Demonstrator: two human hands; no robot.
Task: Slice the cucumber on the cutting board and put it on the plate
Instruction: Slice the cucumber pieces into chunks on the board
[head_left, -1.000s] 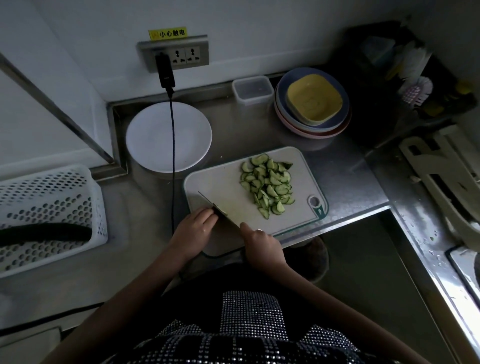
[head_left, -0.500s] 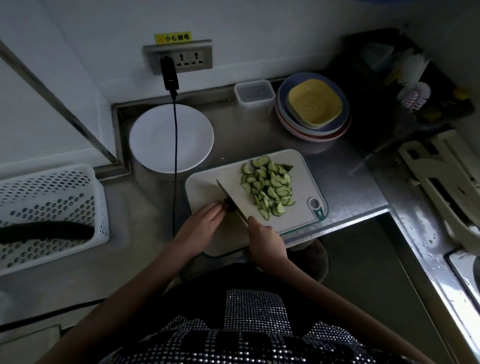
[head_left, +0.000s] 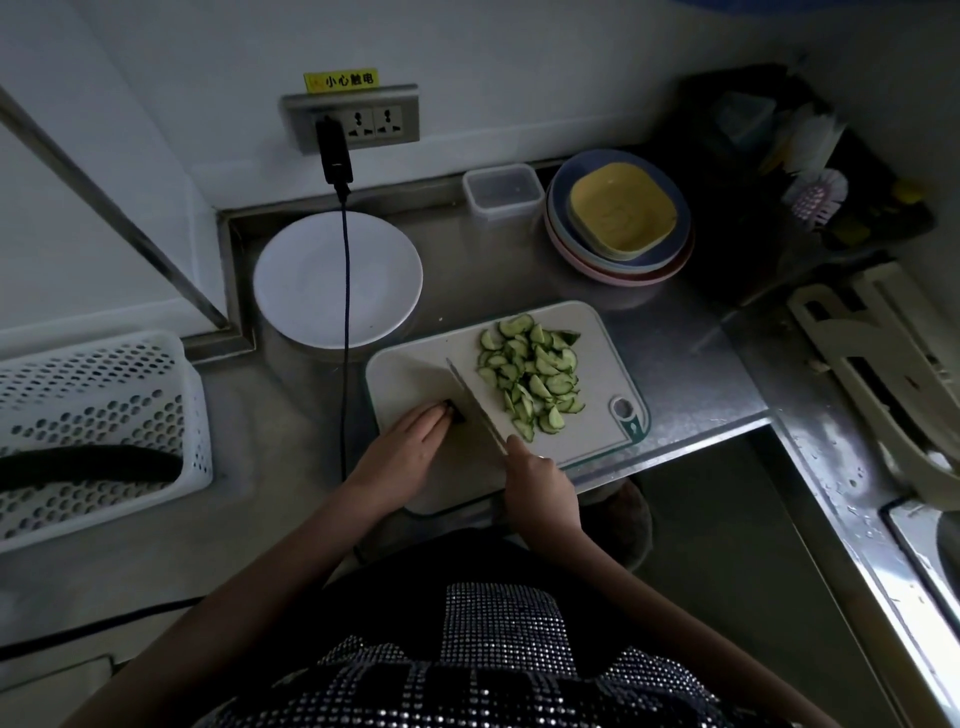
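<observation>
A pile of half-moon cucumber slices (head_left: 532, 376) lies on the right half of the white cutting board (head_left: 410, 371). My left hand (head_left: 410, 439) presses a small dark cucumber end (head_left: 457, 409) onto the board with its fingertips. My right hand (head_left: 537, 480) grips the handle of a knife (head_left: 475, 402), whose blade runs up and left across the board right beside the cucumber end. The white plate (head_left: 311, 288) stands behind the board to the left, with nothing on it; a black cable crosses over it.
A stack of coloured plates with a yellow dish (head_left: 621, 218) and a clear plastic box (head_left: 501, 189) stand at the back. A white perforated basket (head_left: 88, 431) sits left. The black cable (head_left: 344, 312) hangs from the wall socket. A sink edge (head_left: 841, 483) and a rack (head_left: 883, 364) are at the right.
The knife blade has swung up and further onto the board, toward the slices. My left hand has slid up onto the board and now pins the cucumber end.
</observation>
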